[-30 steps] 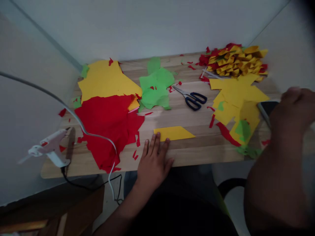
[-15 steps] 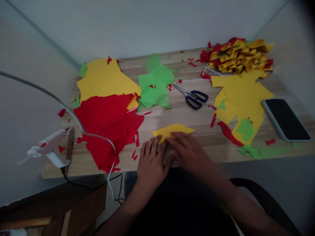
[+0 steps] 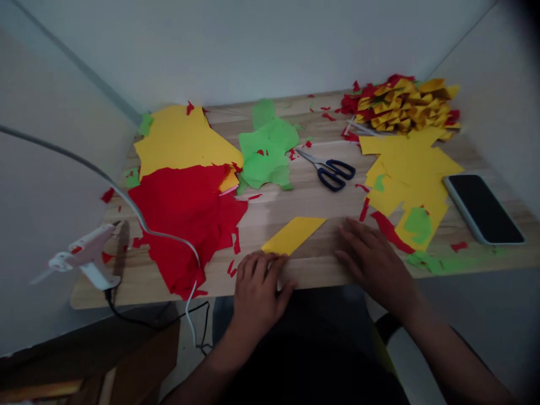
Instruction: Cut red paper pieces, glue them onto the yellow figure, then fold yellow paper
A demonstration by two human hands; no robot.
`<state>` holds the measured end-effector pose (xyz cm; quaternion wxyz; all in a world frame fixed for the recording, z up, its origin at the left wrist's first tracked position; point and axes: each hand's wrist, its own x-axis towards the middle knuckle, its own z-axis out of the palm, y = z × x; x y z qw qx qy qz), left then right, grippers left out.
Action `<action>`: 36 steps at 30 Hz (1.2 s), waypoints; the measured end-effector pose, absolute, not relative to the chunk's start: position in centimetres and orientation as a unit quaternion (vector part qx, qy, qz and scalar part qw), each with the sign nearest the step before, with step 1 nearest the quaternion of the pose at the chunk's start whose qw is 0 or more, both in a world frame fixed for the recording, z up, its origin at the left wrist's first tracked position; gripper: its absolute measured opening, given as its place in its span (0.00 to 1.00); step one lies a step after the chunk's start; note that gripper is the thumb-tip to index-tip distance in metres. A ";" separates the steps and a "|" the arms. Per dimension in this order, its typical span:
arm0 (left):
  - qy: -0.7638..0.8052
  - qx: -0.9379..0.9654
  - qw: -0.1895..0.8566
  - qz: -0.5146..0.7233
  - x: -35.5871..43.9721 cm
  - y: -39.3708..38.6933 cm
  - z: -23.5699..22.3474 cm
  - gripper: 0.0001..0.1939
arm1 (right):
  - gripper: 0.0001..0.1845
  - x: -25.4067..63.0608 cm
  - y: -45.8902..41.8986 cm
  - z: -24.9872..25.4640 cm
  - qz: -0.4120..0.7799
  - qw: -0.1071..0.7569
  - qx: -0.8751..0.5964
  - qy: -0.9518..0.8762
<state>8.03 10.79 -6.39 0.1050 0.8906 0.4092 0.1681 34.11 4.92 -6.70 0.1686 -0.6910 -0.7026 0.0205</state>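
A yellow paper piece (image 3: pixel 295 234), shaped like a slanted four-sided strip, lies flat near the table's front edge. The fingertips of my left hand (image 3: pixel 258 284) rest at its lower left end, the fingers stretched out and the thumb apart. To the right of the paper, my right hand (image 3: pixel 373 264) is over the table with its fingers spread and nothing in them; it does not touch the paper. Beyond the paper lie scissors (image 3: pixel 331 171) with dark blue handles, their blades slightly apart and pointing to the back left.
Red paper (image 3: pixel 181 214), yellow paper (image 3: pixel 181 138) and green paper (image 3: pixel 270 152) lie left and centre. A glue gun (image 3: pixel 90 253) with its cord is at far left. More yellow sheets (image 3: pixel 413 163), a folded paper heap (image 3: pixel 411 107) and a phone (image 3: pixel 483 208) are on the right.
My right hand has left the yellow paper and moved right. The paper now shows as a slanted strip, its right end farther from me. My left hand stays at its lower left end.
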 end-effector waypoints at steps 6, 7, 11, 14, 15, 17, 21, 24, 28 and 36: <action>0.353 0.903 0.135 0.207 6.3 10.1 -6.6 0.09 | 0.24 31.2 4.1 -5.4 0.089 0.226 -0.570 -0.785; 0.331 0.905 0.159 0.215 6.2 10.2 -6.6 0.07 | 0.22 30.7 4.1 -5.2 0.102 0.233 -0.553 -0.794; 0.288 0.865 0.300 0.281 6.2 10.8 -6.1 0.05 | 0.14 29.0 4.5 -4.7 0.147 0.253 -0.498 -0.816; 0.360 0.765 0.416 0.335 7.4 11.5 -4.8 0.04 | 0.09 28.2 5.2 -4.0 0.148 0.286 -0.511 -0.797; 0.395 0.724 0.444 0.351 7.9 11.8 -4.3 0.04 | 0.11 28.1 5.5 -3.8 0.146 0.297 -0.531 -0.780; 0.448 0.648 0.470 0.398 8.9 12.7 -3.5 0.04 | 0.15 28.2 5.9 -3.3 0.154 0.297 -0.578 -0.744; 0.487 0.557 0.458 0.493 9.6 15.1 -3.1 0.08 | 0.16 29.5 6.4 -3.0 0.172 0.265 -0.648 -0.693; 0.506 0.568 0.444 0.474 9.0 16.8 -3.9 0.10 | 0.18 30.7 6.7 -3.8 0.182 0.242 -0.681 -0.667; 0.546 0.683 0.326 0.359 7.9 17.8 -4.6 0.12 | 0.15 31.5 7.2 -4.7 0.127 0.220 -0.710 -0.657; 0.369 0.880 0.215 0.206 9.4 17.2 -4.2 0.22 | 0.12 29.5 7.2 -3.2 -0.022 0.343 -0.693 -0.633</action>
